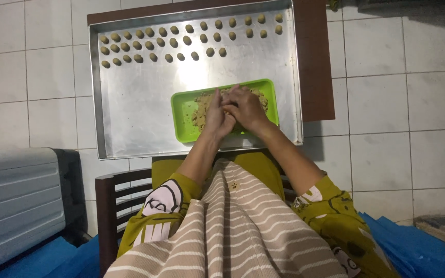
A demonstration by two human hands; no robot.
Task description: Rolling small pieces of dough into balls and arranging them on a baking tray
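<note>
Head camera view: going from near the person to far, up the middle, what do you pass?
Striped cloth → hands, left hand and right hand together → green tray → bare steel sheet → rows of dough balls.

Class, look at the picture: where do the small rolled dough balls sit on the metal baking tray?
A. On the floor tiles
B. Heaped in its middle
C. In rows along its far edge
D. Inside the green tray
C: the dough balls lie in rows along the far edge of the metal baking tray, beyond the green tray.

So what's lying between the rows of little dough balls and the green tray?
Nothing: in the head view, only bare shiny metal of the baking sheet separates the dough balls from the green tray.
</note>
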